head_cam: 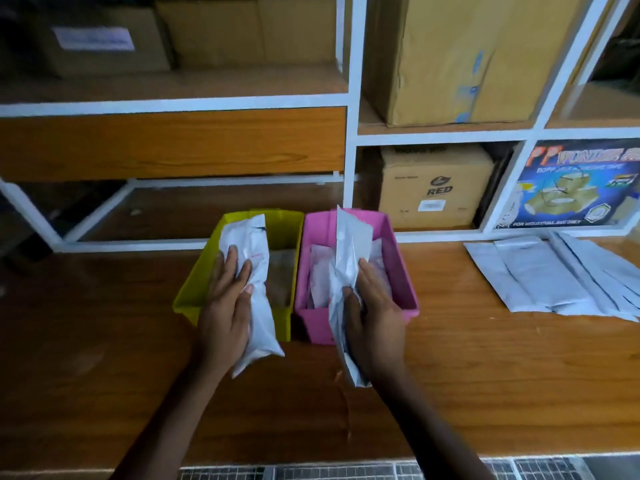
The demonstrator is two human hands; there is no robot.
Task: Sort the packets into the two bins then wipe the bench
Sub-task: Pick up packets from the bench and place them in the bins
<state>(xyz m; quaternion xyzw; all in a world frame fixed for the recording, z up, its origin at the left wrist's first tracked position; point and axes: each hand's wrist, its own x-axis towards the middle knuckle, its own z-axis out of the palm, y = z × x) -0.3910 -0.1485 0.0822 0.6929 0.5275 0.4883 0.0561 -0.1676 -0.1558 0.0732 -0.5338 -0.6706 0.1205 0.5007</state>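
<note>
Two bins stand side by side on the wooden bench (104,358): a yellow-green bin (194,292) on the left and a pink bin (401,271) on the right. My left hand (225,306) grips a white packet (258,271) over the yellow-green bin, with its near end hanging past the front rim. In my right hand (375,313) is a grey-white packet (346,251), held edge-up over the front of the pink bin. The pink bin holds several packets (320,271). Something brownish lies in the yellow-green bin.
A spread of grey packets (554,271) lies flat on the bench at the right. Behind the bins rises a white-framed shelf unit with cardboard boxes (436,185) and a printed tape carton (581,185). A grating runs along the bench's near edge.
</note>
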